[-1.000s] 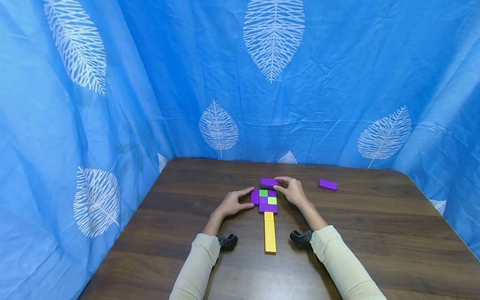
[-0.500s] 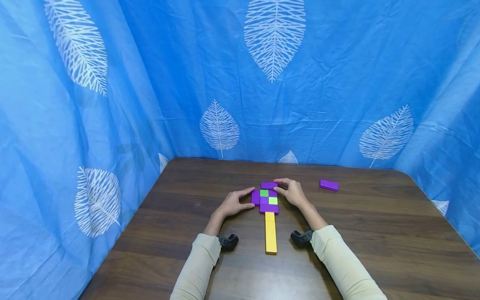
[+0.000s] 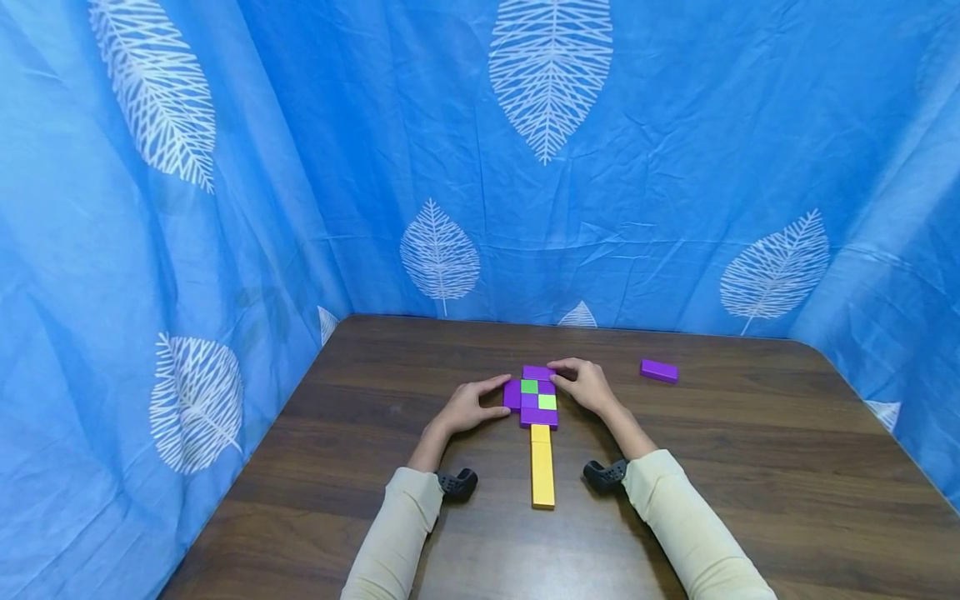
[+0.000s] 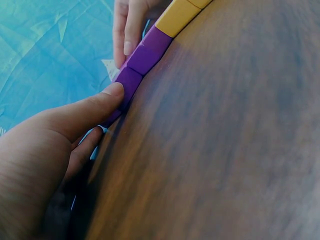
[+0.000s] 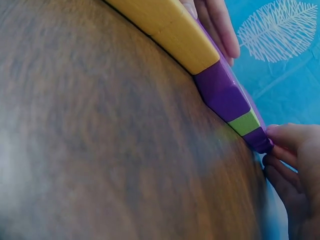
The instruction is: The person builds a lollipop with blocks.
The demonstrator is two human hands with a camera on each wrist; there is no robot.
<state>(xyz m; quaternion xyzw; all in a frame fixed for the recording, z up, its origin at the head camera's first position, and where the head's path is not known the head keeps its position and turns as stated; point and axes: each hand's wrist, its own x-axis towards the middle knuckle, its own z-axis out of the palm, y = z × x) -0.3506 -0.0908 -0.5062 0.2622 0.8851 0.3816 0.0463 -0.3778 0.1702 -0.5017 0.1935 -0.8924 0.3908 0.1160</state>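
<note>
Purple, green and yellow blocks lie flat together in the middle of the table in the head view. My left hand (image 3: 459,407) pinches the upright purple block (image 3: 512,395) on the group's left side, thumb at its near end and a finger at its far end. With thumb and forefinger, my right hand (image 3: 588,386) holds the right end of the purple block (image 3: 537,372) across the top. Between them sit a green cube (image 3: 529,387) and a lighter green cube (image 3: 547,402) among purple ones. Yellow blocks (image 3: 542,471) run in a column from the near purple block (image 3: 539,418) toward me.
A loose purple block (image 3: 659,372) lies to the right, near the table's back edge. Behind the dark wooden table (image 3: 750,467) hangs a blue curtain (image 3: 660,167) with white leaf prints. Each wrist wears a black device, the left one (image 3: 457,485) beside the sleeve.
The top purple block has slid toward me, from a small gap at the back up against the green and purple cubes, with my right fingers on it. My left hand has stayed put.
</note>
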